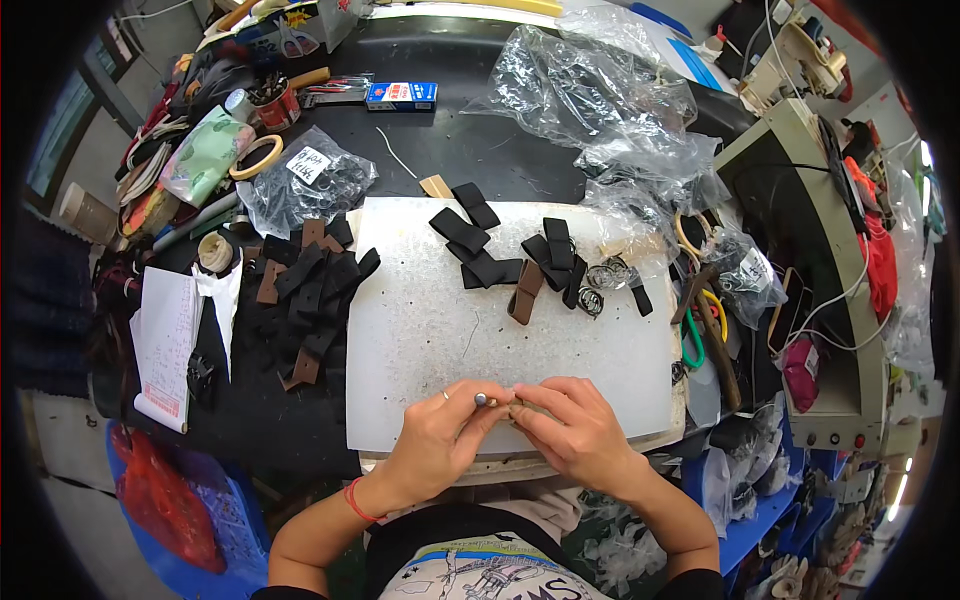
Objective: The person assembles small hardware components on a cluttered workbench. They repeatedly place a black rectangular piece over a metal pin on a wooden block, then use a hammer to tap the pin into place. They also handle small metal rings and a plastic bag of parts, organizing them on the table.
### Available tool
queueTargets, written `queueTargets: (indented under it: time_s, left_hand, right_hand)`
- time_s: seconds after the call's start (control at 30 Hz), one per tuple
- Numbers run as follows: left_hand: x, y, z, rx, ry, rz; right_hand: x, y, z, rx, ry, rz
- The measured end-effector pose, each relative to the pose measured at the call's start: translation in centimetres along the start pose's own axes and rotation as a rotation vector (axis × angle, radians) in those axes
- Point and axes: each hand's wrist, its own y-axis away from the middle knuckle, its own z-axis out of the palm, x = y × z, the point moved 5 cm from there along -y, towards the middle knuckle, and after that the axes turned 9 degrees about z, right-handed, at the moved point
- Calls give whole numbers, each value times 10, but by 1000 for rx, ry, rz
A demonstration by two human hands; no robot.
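Left hand (440,435): fingers pinched on small metal-tipped tool (481,399), tip pointing up-right, just beside right hand. Red band at wrist.
Right hand (572,428): fingers curled round small brown piece (517,407), mostly hidden; piece between both hands, touching tool side. Exact shape not discernible.
Both hands over near edge of white cutting board (430,330).

Beyond hands, on board:
- brown leather strap (524,292), lying alone, mid-board.
- black straps, loose cluster (478,245), far edge of board.
- metal rings (598,277), small heap, beyond & to right of right hand.

Left of left hand, off board: pile of black & brown straps (310,290) on dark tabletop; notepad (165,345) further left.

Containers:
- clear plastic bag w/ white label (305,180), far left beyond board; holds dark pieces, prob. more straps, not clear.
- clear plastic bags, crumpled (600,100), far right beyond board; contents not discernible.
- small clear bag w/ label (752,275), right of rings; dark small parts inside.
- red cup (275,105), far left; holds tools/pens, upright.
- blue carton (400,96), far side, closed, lying flat.
- tape roll (256,157) near cup.

Scissors w/ green handles (692,340) right of board.
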Motion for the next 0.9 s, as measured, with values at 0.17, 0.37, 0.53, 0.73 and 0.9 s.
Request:
queueTargets:
  time_s: [0.17, 0.37, 0.53, 0.73, 0.9]
  left_hand:
    - [12, -4, -1, -52, -168, 102]
    - [14, -2, 7, -21, -150, 115]
    - [16, -2, 7, -47, -250, 174]
    - [19, -2, 8, -33, -321, 243]
    - [21, -2, 12, -1, -305, 335]
  right_hand:
    - [70, 11, -75, 490, 57, 435]
    - [203, 91, -88, 456, 519, 657]
    - [227, 87, -86, 364, 502, 727]
    - [237, 83, -90, 283, 427, 636]
    - [223, 86, -107, 435, 369, 743]
